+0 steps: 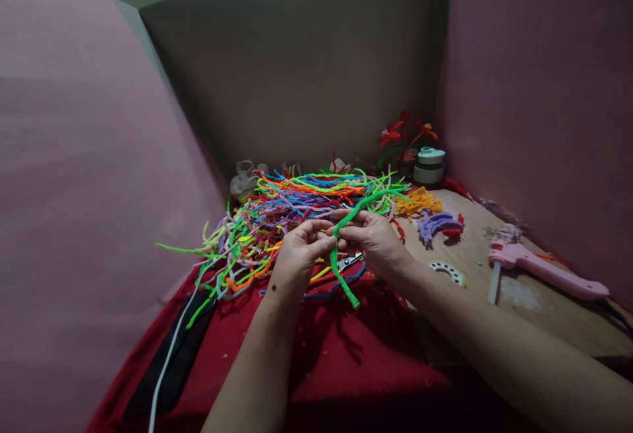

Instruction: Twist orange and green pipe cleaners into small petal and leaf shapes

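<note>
Pinching green pipe cleaner (341, 261): left hand (299, 252), right hand (376, 238), fingers closed on it.

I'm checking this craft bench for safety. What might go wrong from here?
The green pipe cleaner pinched between the left hand and right hand may poke fingers with its wire end. Scissors lie right under the hands, easy to graze. The pink glue gun could burn if hot.

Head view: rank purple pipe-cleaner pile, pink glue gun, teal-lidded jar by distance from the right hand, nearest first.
From the right hand:
1. Purple pipe-cleaner pile, just to its right on the board.
2. Teal-lidded jar, back right corner by the wall.
3. Pink glue gun, far right.
</note>
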A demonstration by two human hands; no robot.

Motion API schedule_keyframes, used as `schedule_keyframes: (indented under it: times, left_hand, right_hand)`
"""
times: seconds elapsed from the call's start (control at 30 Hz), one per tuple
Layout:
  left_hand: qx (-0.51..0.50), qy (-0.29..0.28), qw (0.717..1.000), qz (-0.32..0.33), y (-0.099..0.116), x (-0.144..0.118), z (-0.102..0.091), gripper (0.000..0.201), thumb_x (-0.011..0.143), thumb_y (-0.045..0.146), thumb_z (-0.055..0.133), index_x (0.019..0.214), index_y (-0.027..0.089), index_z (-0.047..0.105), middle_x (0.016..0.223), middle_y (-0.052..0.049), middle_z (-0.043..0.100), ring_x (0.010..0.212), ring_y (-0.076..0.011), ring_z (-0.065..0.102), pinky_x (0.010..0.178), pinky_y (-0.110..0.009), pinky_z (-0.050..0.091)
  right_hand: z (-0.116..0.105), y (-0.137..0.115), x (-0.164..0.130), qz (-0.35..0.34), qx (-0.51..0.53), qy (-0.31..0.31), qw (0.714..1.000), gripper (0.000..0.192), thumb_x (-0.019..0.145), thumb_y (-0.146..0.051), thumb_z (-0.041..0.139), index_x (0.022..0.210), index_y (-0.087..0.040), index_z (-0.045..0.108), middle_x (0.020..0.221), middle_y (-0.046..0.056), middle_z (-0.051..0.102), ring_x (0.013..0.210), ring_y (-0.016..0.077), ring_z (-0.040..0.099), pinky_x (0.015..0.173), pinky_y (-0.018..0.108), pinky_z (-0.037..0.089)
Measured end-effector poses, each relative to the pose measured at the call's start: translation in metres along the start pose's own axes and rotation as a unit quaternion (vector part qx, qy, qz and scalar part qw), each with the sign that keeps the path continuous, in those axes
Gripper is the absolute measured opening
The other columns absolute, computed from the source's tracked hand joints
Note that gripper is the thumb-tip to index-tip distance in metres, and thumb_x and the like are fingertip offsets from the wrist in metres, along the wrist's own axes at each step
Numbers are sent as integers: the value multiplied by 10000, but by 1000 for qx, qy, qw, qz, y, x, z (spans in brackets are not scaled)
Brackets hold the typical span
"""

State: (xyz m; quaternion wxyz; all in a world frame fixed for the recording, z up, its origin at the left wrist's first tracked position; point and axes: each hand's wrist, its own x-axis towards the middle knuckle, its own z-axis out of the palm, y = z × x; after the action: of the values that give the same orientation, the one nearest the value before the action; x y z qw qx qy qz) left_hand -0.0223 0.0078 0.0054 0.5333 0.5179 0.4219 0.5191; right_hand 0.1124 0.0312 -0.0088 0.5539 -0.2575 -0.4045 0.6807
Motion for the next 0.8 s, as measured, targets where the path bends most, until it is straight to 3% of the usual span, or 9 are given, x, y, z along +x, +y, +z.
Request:
schedule_keyframes:
  times: [0.23,0.43,0.57,0.8]
  left_hand:
    - [57,-12,998,-5,2,-1,3,287,650,243,716,879,132,584,669,-13,652,600,-143,627,584,-252,478]
    - [140,6,990,17,4,-3,5,219,669,224,677,852,124,611,609,21,589,501,-76,502,487,-196,395]
    - [103,-20,994,-24,4,-3,1,257,683,241,654,910,132,607,638,16,588,477,-82,501,439,-203,386]
    - [53,1,997,-47,8,-5,-1,207,670,219,652,855,130,623,539,35,541,433,-57,462,421,-169,362]
  right_hand:
    - [1,3,-1,-31,-37,22,999,273,580,-155,669,846,-145,609,590,-20,633,431,79,527,421,202,444]
    - [-3,7,3,-48,-86,30,995,194,582,-100,570,764,-161,593,510,-57,553,412,79,490,406,201,395]
    - [-5,5,4,-58,-131,29,989,187,580,-94,555,749,-155,607,513,-49,564,419,82,494,395,196,365]
    - [-7,7,6,8,-68,10,998,210,553,-113,607,759,-152,602,541,-29,592,412,102,523,396,216,381]
